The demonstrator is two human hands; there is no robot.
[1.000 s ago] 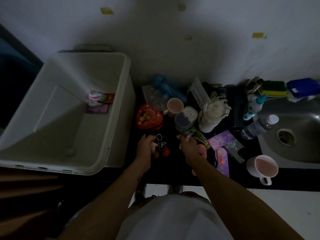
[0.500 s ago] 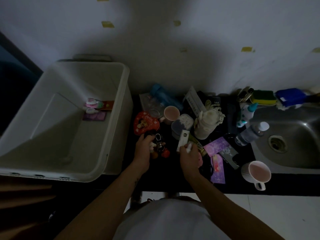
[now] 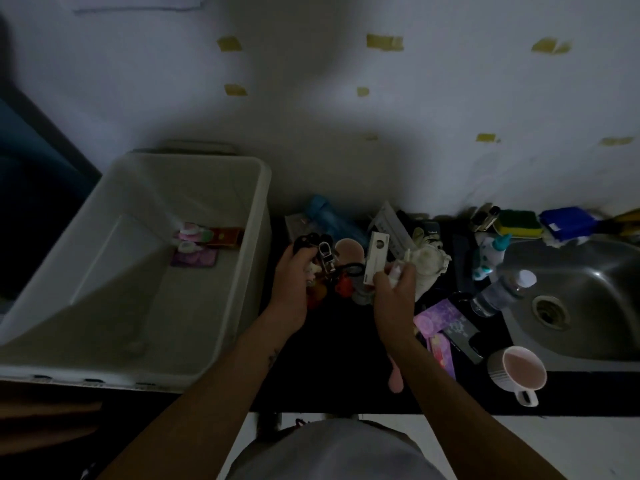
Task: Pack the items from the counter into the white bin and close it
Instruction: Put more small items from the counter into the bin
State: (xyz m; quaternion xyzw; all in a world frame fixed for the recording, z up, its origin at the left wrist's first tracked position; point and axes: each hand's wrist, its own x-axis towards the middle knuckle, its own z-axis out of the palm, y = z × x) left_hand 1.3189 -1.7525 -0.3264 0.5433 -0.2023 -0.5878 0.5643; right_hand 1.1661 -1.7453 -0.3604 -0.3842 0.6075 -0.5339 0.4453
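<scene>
At a dim, cluttered black table (image 3: 332,358), a person's left hand (image 3: 294,275) closes around a keychain bunch (image 3: 325,258), its metal clasp and small charms spilling past the fingers. The right hand (image 3: 394,292) pinches the lower end of a slim white box (image 3: 376,258), held upright above the clutter. The white bin (image 3: 225,202) stands open just to the left, with only a few small pink packets (image 3: 192,237) on its floor. The keychain looks light but loose and likely to swing or snag, so it is best held at the clasp. The box appears to be stiff, light card that is easily crushed, so a flat-sided grip suits it. A ceramic mug (image 3: 519,370) near the sink (image 3: 588,289) will need gentler handling.
</scene>
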